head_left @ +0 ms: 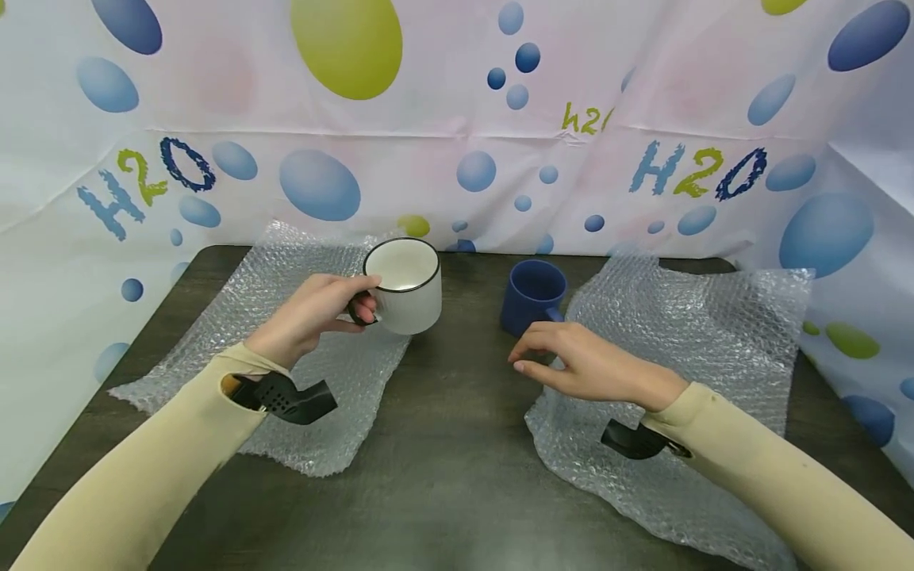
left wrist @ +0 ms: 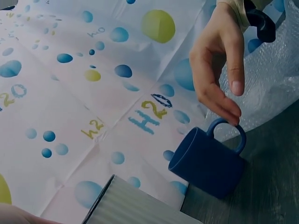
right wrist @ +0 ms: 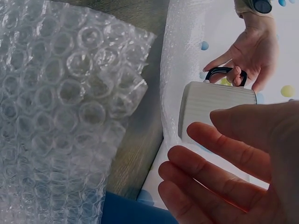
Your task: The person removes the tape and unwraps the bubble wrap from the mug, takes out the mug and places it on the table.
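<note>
A white mug (head_left: 408, 305) with a black rim stands near the back of the table, at the right edge of the left sheet of bubble wrap. My left hand (head_left: 317, 313) grips its black handle (right wrist: 226, 71), thumb up at the rim. Right of it stands a blue mug (head_left: 531, 300), its handle turned toward my right hand (head_left: 589, 361). That hand hovers just in front of the blue mug with relaxed fingers and holds nothing. In the left wrist view its fingertips overlap the blue mug's handle (left wrist: 243, 140).
One sheet of bubble wrap (head_left: 314, 432) lies on the left of the dark table (head_left: 457, 468). A second sheet of bubble wrap (head_left: 685, 317) lies on the right, under my right forearm. A patterned curtain (head_left: 428, 111) hangs behind the table and along its sides.
</note>
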Demonstrator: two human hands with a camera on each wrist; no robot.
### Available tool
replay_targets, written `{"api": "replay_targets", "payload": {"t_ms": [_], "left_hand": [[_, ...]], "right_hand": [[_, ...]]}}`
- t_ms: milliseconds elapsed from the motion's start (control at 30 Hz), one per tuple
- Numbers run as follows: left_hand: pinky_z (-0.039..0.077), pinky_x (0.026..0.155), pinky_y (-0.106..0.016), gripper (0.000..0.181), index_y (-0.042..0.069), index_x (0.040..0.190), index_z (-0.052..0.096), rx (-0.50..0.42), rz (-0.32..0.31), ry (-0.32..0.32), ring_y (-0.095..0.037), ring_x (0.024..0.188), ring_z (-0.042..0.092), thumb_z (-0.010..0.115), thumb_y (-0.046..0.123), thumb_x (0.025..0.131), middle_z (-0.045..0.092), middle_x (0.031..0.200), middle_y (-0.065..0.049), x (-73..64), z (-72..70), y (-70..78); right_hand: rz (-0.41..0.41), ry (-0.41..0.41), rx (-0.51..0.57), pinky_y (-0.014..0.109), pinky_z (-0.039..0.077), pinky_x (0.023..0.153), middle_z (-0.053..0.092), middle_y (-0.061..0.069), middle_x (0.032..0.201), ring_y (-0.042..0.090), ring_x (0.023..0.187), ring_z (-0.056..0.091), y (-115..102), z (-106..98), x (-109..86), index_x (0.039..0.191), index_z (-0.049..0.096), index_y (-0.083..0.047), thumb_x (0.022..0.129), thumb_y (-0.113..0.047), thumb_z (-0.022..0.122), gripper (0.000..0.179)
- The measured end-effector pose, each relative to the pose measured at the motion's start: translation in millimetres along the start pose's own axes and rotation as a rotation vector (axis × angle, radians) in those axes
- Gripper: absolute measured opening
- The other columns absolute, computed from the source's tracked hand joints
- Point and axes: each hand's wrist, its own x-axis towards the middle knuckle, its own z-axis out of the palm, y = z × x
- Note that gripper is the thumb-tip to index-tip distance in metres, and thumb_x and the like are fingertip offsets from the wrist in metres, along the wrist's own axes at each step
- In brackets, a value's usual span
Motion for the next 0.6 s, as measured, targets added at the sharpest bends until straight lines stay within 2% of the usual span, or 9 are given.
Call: {"api": "replay_targets", "payload": {"t_ms": [267, 467, 600], "left_hand": [[0.056, 0.080, -0.033, 0.038, 0.000, 0.090, 0.060, 0.011, -0.006, -0.039, -0.011, 0.074, 0.062, 0.053, 0.037, 0.098, 0.059, 0.066, 0.005, 8.7, 21.9, 9.9], [0.053, 0.089, -0.043, 0.041, 0.000, 0.089, 0.062, 0.018, -0.014, -0.060, -0.013, 0.077, 0.062, 0.053, 0.039, 0.098, 0.058, 0.066, 0.004, 19.7, 40.7, 9.3], [0.051, 0.091, -0.045, 0.041, 0.001, 0.088, 0.062, 0.022, -0.029, -0.075, -0.014, 0.078, 0.061, 0.052, 0.039, 0.098, 0.058, 0.065, 0.004, 25.2, 48.6, 6.6]], "right_hand": [[-0.004, 0.007, -0.017, 0.024, 0.050, 0.067, 0.065, -0.003, 0.102, 0.006, 0.083, 0.061, 2.8, -2.6, -3.5, 0.106, 0.069, -0.016, 0.097, -0.019, 0.059, 0.014], [0.001, 0.011, -0.025, 0.024, 0.048, 0.066, 0.065, -0.004, 0.101, 0.004, 0.080, 0.059, 3.4, -3.2, -6.7, 0.105, 0.069, -0.016, 0.097, -0.018, 0.059, 0.014], [0.000, 0.018, -0.030, 0.025, 0.049, 0.067, 0.065, -0.005, 0.100, 0.004, 0.081, 0.059, 4.1, -3.3, -9.0, 0.105, 0.069, -0.016, 0.096, -0.017, 0.059, 0.014]]}}
